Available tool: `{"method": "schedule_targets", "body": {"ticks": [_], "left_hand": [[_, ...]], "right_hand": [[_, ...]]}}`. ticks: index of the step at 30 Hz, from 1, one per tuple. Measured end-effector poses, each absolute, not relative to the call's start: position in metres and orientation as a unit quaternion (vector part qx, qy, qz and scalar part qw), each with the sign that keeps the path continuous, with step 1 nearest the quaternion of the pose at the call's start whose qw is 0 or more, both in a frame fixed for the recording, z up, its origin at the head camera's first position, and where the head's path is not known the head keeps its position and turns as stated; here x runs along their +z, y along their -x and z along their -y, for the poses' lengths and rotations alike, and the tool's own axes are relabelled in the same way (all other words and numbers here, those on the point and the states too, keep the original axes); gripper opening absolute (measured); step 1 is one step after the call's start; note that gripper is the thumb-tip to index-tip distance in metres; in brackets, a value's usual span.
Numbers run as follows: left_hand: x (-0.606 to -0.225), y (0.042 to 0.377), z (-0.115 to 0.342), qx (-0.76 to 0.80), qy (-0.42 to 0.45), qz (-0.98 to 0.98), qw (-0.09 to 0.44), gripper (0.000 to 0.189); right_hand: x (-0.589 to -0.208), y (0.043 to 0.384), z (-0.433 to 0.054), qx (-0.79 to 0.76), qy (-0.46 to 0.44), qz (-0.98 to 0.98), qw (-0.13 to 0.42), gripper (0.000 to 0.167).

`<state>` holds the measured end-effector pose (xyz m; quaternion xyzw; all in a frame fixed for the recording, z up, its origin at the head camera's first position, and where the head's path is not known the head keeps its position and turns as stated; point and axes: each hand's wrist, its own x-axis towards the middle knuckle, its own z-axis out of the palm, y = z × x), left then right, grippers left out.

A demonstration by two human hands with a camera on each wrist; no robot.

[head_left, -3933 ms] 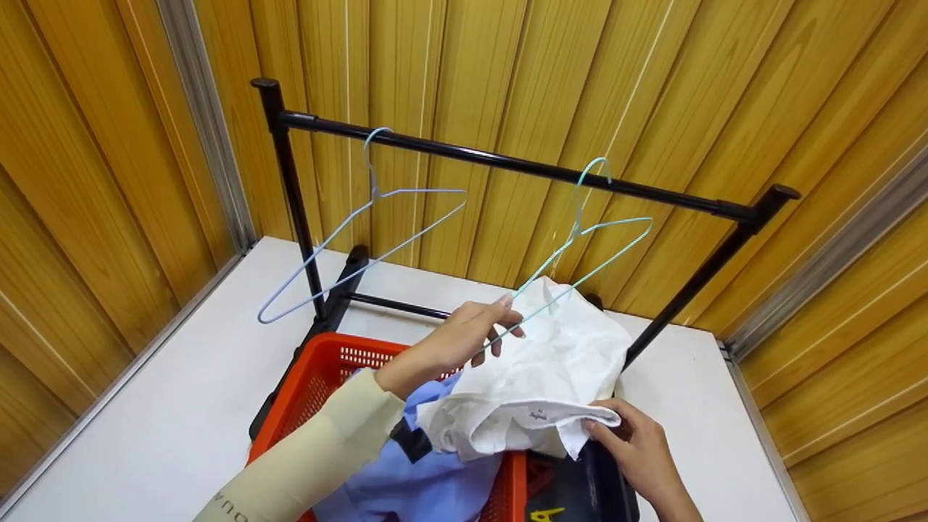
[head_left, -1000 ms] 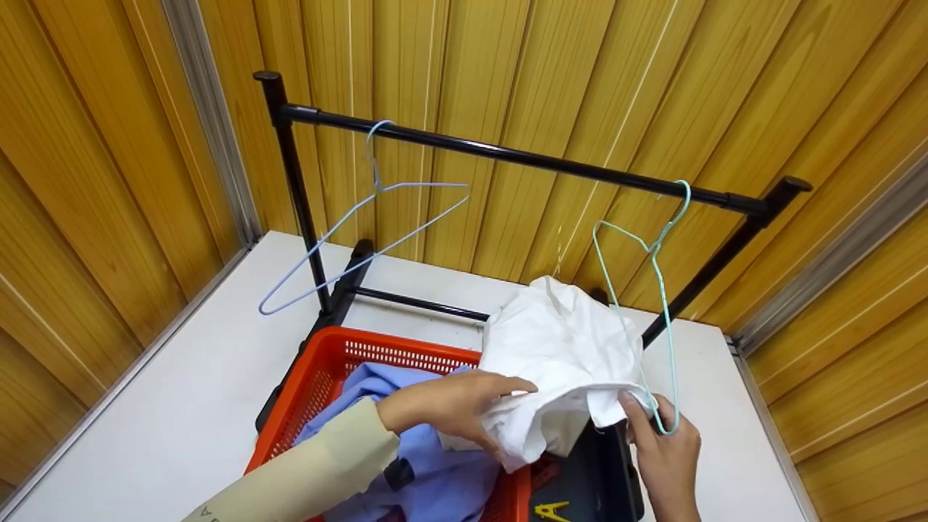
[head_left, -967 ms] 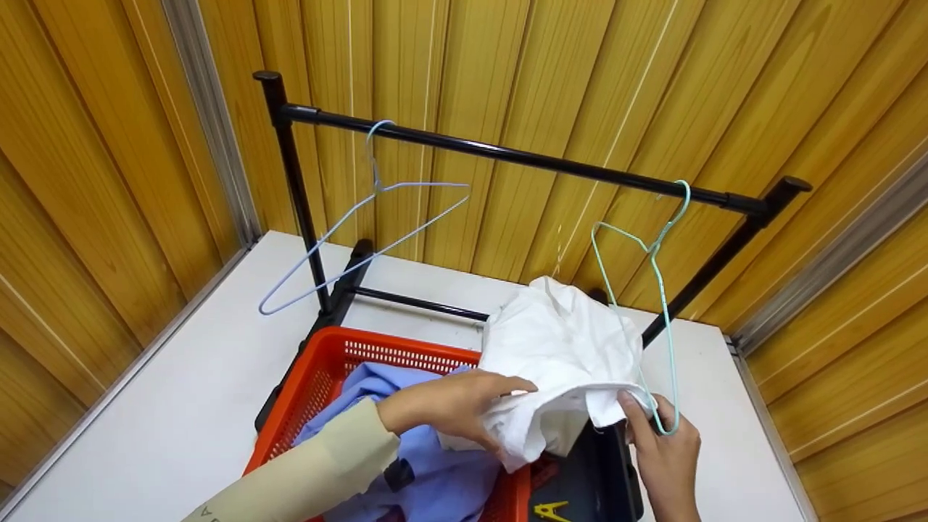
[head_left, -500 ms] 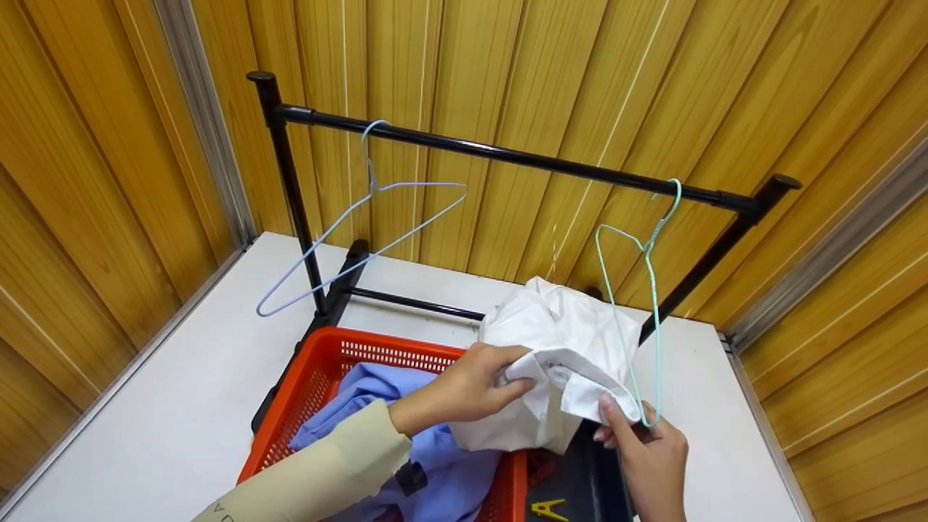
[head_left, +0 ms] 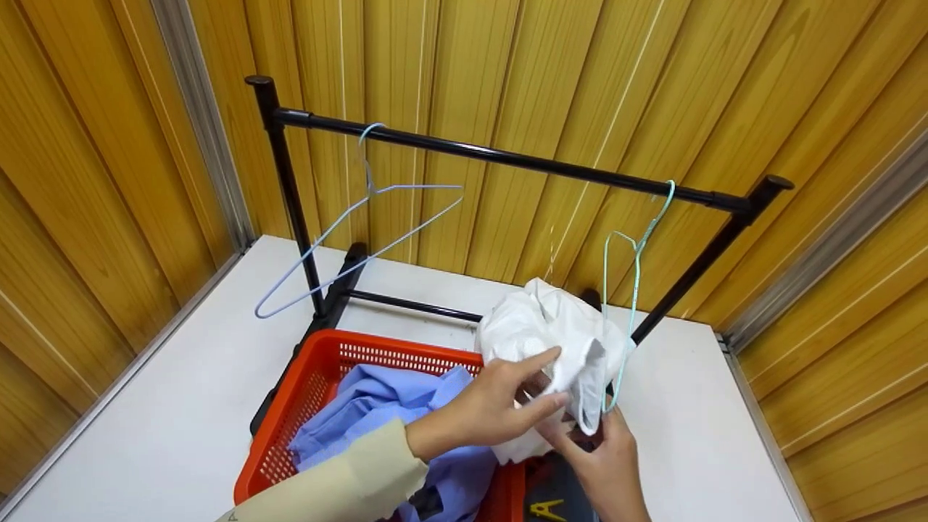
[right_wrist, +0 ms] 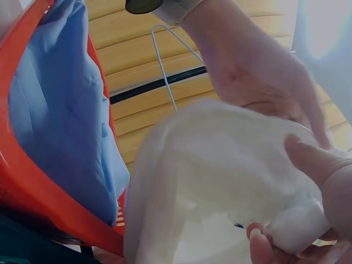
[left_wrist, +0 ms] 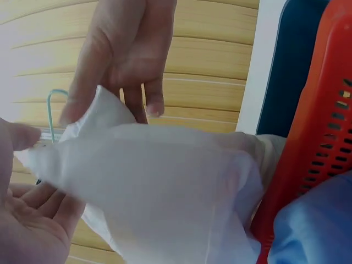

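In the head view both hands are on a bunched white shirt [head_left: 536, 319] beyond the basket's right corner. My left hand [head_left: 500, 399] holds its edge, with the cloth between thumb and forefinger. On the near side, my right hand [head_left: 602, 464] grips the shirt from below; the right wrist view shows its thumb and fingers on the cloth [right_wrist: 209, 143]. A mint-green wire hanger [head_left: 636, 290] hangs from the rack's bar, turned almost edge-on, its lower end at my right fingers. Whether those fingers hold the hanger cannot be told. Folds hide some fingertips.
A black clothes rack [head_left: 471, 150] stands against the wood-panelled wall, a lilac wire hanger [head_left: 362, 259] at its left. In front, a red basket [head_left: 308, 355] contains a light-blue garment [head_left: 391, 399]. Right of it, a dark tray [head_left: 576, 500] contains a yellow clothespin [head_left: 547, 510].
My right hand has moved left, close to my left hand. The shirt is more bunched between them. The mint hanger has slid right along the bar and then turned edge-on.
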<state>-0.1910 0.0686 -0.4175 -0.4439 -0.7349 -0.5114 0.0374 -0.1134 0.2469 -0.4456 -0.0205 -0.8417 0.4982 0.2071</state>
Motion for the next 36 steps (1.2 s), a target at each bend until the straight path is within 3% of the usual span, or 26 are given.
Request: {"method": "schedule_targets", "body": {"ticks": [4, 12, 15, 19, 22, 26, 30, 33, 36], "left_hand": [[-0.42, 0.19, -0.066, -0.479, 0.484, 0.733, 0.009, 0.048], [-0.427, 0.201, -0.058, -0.488, 0.477, 0.726, 0.082, 0.044], [-0.429, 0.205, -0.055, -0.465, 0.454, 0.753, 0.101, 0.065], [-0.431, 0.207, -0.056, -0.423, 0.422, 0.799, 0.06, 0.108], [-0.433, 0.209, -0.061, -0.411, 0.42, 0.808, 0.038, 0.115], [-0.436, 0.214, -0.066, -0.41, 0.445, 0.793, 0.067, 0.081], [-0.436, 0.218, -0.068, -0.416, 0.467, 0.774, 0.103, 0.034], [-0.435, 0.219, -0.065, -0.436, 0.458, 0.766, 0.114, 0.021], [-0.432, 0.218, -0.06, -0.466, 0.438, 0.759, 0.124, 0.023]], "right_hand": [[-0.447, 0.117, -0.248, 0.45, 0.036, 0.868, 0.208, 0.063], [-0.448, 0.122, -0.253, 0.451, 0.025, 0.854, 0.258, 0.023], [-0.447, 0.121, -0.256, 0.461, 0.02, 0.842, 0.281, 0.02], [-0.445, 0.118, -0.254, 0.482, -0.037, 0.823, 0.297, 0.029], [-0.445, 0.116, -0.25, 0.491, -0.113, 0.806, 0.311, 0.031], [-0.444, 0.117, -0.244, 0.495, -0.206, 0.783, 0.315, 0.039], [-0.442, 0.117, -0.243, 0.484, -0.214, 0.79, 0.309, 0.049], [-0.441, 0.117, -0.245, 0.465, -0.177, 0.813, 0.304, 0.061], [-0.443, 0.12, -0.249, 0.442, -0.147, 0.834, 0.296, 0.081]]}}
